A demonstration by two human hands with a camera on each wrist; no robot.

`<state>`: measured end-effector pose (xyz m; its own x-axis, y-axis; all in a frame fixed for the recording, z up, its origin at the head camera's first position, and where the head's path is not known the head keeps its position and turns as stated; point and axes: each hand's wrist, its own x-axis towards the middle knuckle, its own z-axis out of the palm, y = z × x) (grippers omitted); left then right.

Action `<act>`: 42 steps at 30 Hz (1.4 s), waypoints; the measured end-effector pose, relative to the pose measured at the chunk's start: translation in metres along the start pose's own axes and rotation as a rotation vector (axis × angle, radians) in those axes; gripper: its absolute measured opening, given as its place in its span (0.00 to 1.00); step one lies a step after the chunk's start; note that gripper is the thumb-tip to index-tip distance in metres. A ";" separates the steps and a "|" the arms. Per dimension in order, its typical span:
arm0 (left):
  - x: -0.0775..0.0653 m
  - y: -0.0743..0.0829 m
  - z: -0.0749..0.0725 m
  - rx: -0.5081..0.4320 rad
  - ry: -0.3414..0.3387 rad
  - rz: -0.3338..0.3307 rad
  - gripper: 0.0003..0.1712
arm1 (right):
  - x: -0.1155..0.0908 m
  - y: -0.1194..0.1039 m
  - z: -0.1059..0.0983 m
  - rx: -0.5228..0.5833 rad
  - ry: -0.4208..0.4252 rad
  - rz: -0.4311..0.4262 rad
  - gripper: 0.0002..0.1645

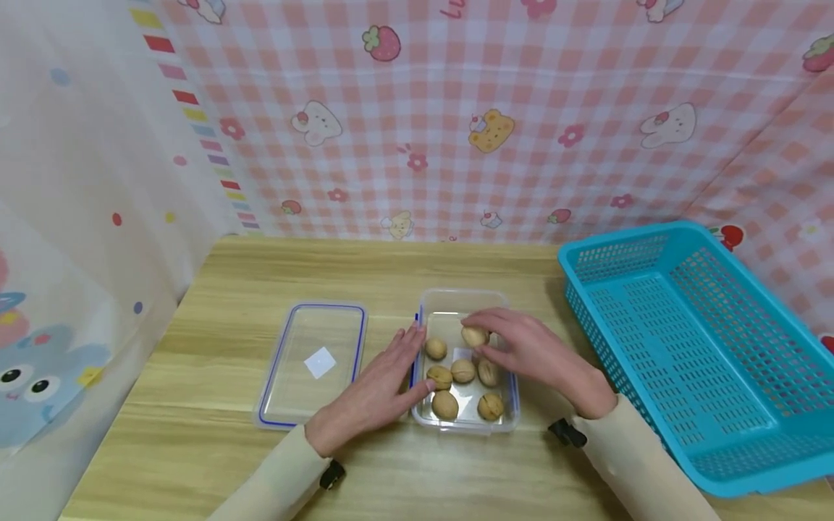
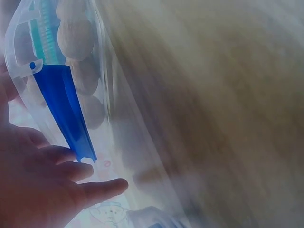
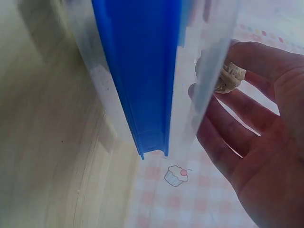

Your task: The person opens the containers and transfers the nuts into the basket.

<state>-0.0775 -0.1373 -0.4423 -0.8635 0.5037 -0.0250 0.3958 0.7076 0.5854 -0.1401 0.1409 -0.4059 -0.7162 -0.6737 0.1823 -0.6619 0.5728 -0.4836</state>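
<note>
A clear plastic storage box (image 1: 464, 295) with several walnuts (image 1: 445, 405) in it stands on the wooden table. My right hand (image 1: 537, 352) pinches one walnut (image 1: 475, 335) between thumb and fingers over the box's far right part. From the right wrist view, that ridged walnut (image 3: 232, 78) shows partly behind the box wall. Against the left rim rests my left hand (image 1: 374, 394), fingers extended, its thumb reaching over the rim to a walnut (image 1: 439, 377). Beside its fingers hangs a blue side clip (image 2: 64, 109), unlatched. A second blue clip (image 3: 142, 80) hangs on the right side.
Left of the box lies a clear lid (image 1: 306, 409) with a blue seal and a white square label (image 1: 320, 362). A turquoise slotted basket (image 1: 677, 347) stands at the right. Behind the table hangs a pink checked cloth (image 1: 443, 94).
</note>
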 end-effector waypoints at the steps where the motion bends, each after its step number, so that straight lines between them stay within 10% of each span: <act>1: 0.000 0.000 0.000 -0.002 -0.001 0.000 0.49 | -0.002 0.000 0.000 0.006 0.013 -0.010 0.25; 9: 0.000 0.000 0.001 -0.018 0.001 -0.007 0.49 | -0.021 -0.008 -0.007 0.059 0.124 -0.066 0.24; 42: 0.002 0.001 0.004 -0.057 0.005 -0.018 0.50 | -0.107 -0.012 -0.115 0.034 0.323 0.180 0.36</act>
<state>-0.0774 -0.1340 -0.4452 -0.8720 0.4885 -0.0317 0.3620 0.6870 0.6301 -0.0810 0.2596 -0.3213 -0.8568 -0.3787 0.3501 -0.5155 0.6492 -0.5593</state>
